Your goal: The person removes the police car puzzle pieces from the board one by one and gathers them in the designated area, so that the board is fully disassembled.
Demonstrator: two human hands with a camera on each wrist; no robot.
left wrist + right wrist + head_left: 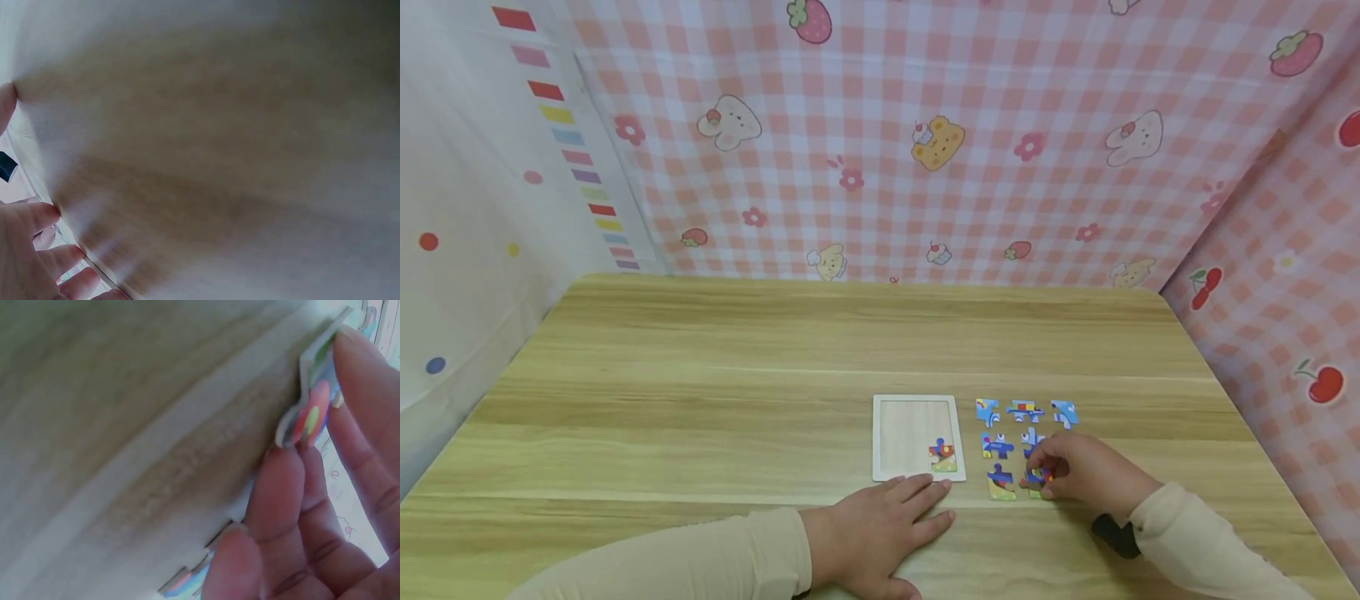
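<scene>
A square white-rimmed puzzle tray (877,437) lies on the table, with one jigsaw piece (942,458) in its lower right corner. My left hand (883,529) rests palm down, fingers spread, fingertips at the tray's near edge. To the right of the tray, my right hand (1086,471) pinches a jigsaw piece (320,406) with red, yellow and green print between thumb and fingers. In the right wrist view that piece stands tilted against the wooden surface. Beside it lie a lower left piece (1000,485), a blue piece (996,446) and another (1030,438) partly hidden by my fingers.
Behind these, a row of three loose pieces holds a blue one (987,412), a middle one (1025,410) and a right one (1063,413). The wooden table (700,417) meets a checked cloth (850,208) at its far edge.
</scene>
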